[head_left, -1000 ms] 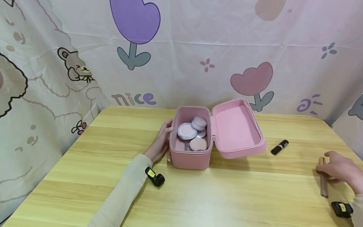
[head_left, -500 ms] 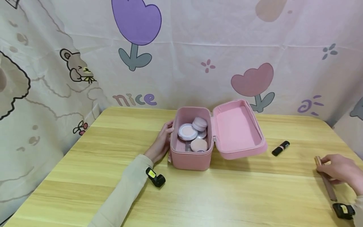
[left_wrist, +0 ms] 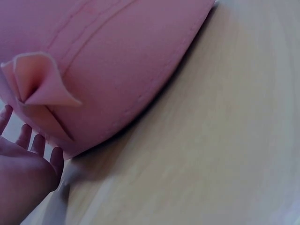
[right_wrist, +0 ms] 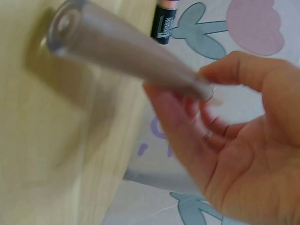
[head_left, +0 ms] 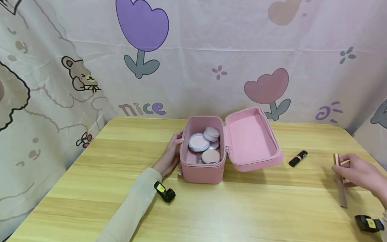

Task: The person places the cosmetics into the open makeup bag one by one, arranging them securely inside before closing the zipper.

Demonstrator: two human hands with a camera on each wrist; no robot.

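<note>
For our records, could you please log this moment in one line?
right hand: holds brown tube; left hand: touches pink case; lid: open

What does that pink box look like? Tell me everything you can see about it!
The pink box stands upright on the wood-look table. It has rounded corners and looks like soft leather, with stitched lines and a folded pink tab on its left side. Its lid is open, swung out to the right and still joined along one edge. Several round things lie inside. The person's left hand rests against the left side.
</note>
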